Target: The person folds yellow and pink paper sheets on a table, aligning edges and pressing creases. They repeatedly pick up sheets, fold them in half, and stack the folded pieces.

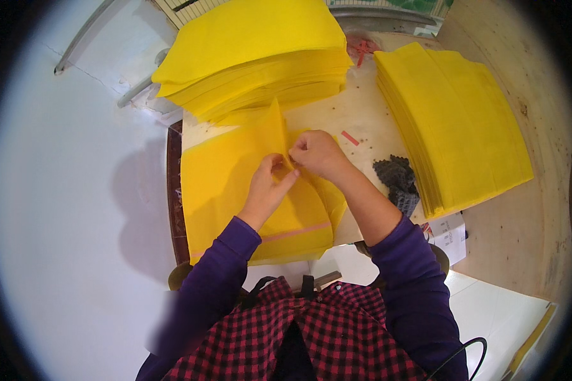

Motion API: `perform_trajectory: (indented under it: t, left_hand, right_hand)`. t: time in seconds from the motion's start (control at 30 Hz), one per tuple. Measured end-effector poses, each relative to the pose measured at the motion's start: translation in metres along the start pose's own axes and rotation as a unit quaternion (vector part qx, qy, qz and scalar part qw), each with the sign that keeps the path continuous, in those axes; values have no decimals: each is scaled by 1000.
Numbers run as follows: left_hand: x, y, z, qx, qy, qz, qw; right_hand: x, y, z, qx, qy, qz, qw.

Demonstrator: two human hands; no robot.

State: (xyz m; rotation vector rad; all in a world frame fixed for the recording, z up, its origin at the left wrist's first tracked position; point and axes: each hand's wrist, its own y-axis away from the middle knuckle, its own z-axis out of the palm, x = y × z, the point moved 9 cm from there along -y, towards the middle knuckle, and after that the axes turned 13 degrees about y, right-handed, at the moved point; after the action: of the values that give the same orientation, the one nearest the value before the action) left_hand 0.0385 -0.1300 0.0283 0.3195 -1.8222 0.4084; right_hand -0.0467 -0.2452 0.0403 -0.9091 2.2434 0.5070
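Right hand (321,153) pinches the yellow sheet (232,174) (left hand (264,193) half-open against it).

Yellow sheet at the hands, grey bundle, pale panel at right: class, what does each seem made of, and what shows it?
Yellow sheet: matte fabric, perhaps non-woven; it bends into soft folds.
Grey bundle: matte, likely knitted textile; its surface is bumpy and crumpled.
Pale panel: probably wood or plywood, fairly dull; grain streaks and knots show.
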Motion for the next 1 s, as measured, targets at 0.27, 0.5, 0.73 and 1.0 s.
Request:
perform_trajectory:
  t: [0.27,0.5,0.73,1.0]
  left_hand:
    - [-16,-2,-2,42,109,-67,991]
    - [-21,0,-2,22,143,-79,986]
    - [-22,4,-6,23,131,-92,987]
    - [-21,6,-8,24,175,-87,980]
  right_hand:
    - [-17,6,8,8,3,-22,1000]
    - [-10,6,7,42,-12,-19,999]
    - [25,0,21,34,-131,3,991]
    - [79,17,9,51,-184,51,980]
